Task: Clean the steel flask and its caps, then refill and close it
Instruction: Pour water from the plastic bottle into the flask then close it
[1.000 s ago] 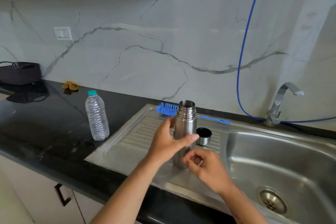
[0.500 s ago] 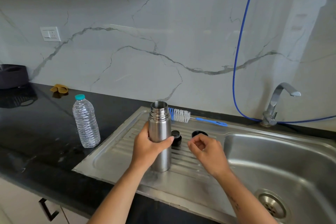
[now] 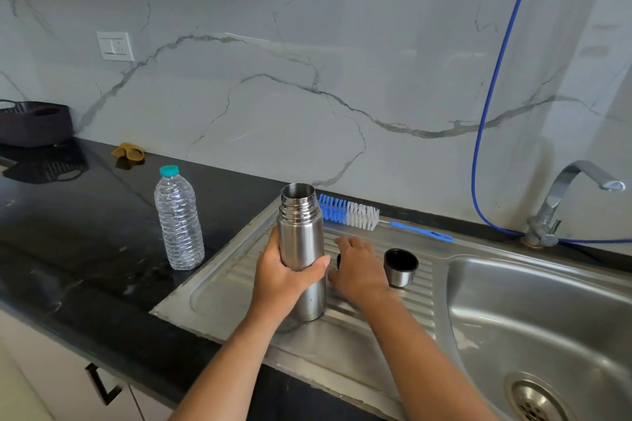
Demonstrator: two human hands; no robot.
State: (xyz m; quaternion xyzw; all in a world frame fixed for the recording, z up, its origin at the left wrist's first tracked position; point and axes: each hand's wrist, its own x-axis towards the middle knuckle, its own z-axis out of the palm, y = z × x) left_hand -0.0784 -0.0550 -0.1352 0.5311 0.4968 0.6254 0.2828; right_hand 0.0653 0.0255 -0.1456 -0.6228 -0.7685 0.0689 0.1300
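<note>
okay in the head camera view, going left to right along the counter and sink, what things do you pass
Dark basket → yellow cloth → water bottle → steel flask in the left hand → right hand → steel cap → tap.

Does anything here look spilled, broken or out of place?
Nothing looks spilled or damaged. The steel flask stands upright and uncapped on the drainboard, gripped by the left hand. Its cup cap sits mouth up beside it. The bottle brush lies along the back edge.
</note>
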